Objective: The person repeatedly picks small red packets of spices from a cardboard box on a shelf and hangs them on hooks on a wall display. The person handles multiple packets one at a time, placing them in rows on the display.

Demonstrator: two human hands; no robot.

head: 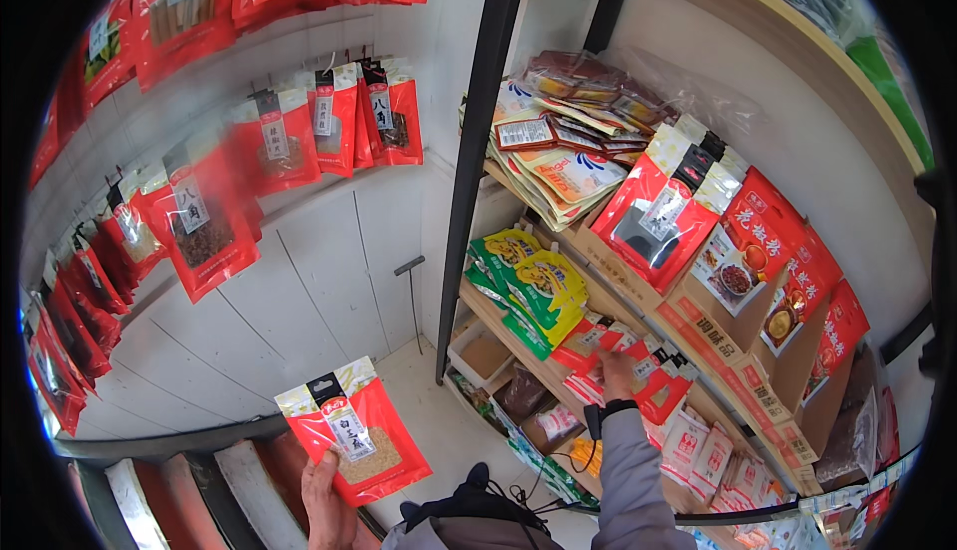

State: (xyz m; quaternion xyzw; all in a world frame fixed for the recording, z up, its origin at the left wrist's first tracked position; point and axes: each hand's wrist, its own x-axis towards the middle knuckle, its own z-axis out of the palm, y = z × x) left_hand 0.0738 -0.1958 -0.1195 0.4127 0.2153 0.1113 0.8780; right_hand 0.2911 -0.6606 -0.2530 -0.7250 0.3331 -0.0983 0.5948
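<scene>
My left hand point(327, 499) grips the lower left edge of a red plastic pouch point(378, 457). Pale small seeds show through the pouch's clear window, and a black hanging tab tops it. On the right, my right hand point(617, 375) reaches among flat red spice pouches point(660, 394) lying on a wooden shelf. Its fingertips are partly hidden against them, so whether it grips one cannot be told. Green and yellow seasoning pouches point(549, 284) are piled just beyond that hand.
Red spice pouches point(202, 228) hang from wall hooks at left. Cardboard boxes point(703, 318) with upright red packets fill the shelf above my right hand. A black rack post point(478, 138) stands between wall and shelves. Loose cables point(516, 494) hang near my body.
</scene>
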